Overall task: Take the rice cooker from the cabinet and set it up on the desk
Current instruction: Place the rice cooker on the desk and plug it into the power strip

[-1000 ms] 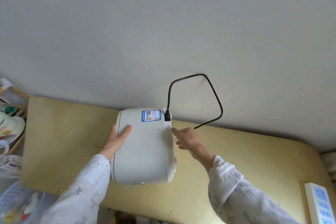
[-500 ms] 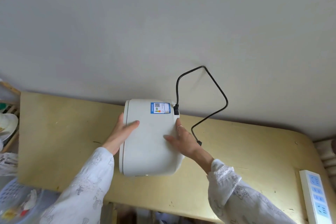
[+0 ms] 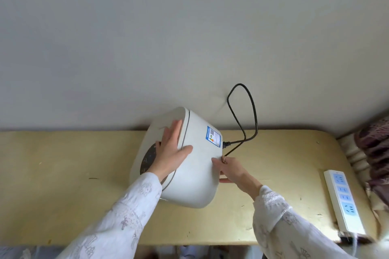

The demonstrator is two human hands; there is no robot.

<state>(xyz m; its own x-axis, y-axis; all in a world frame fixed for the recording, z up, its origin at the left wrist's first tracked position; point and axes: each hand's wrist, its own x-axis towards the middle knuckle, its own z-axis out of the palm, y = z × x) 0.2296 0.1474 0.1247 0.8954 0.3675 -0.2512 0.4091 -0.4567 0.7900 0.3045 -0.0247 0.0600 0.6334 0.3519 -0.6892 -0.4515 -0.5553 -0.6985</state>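
Note:
The white rice cooker (image 3: 195,170) is tipped on its side over the yellow desk (image 3: 63,174), lid and dark control panel facing left, blue label up. My left hand (image 3: 170,153) lies flat across the lid's edge, fingers straight and thumb spread over the body. At the cooker's base edge my right hand (image 3: 233,172) holds on, fingers on the side wall and thumb lower down. A black power cord (image 3: 242,99) is plugged in near the label and loops up against the wall.
A white power strip with blue sockets (image 3: 343,197) lies along the desk's right end. Dark patterned fabric (image 3: 374,153) sits beyond the right edge. The grey wall runs directly behind the desk.
The cooker has turned and tipped so its lid faces left. My left hand slid onto the lid and my right hand moved down to the base edge. The cord loop swung right.

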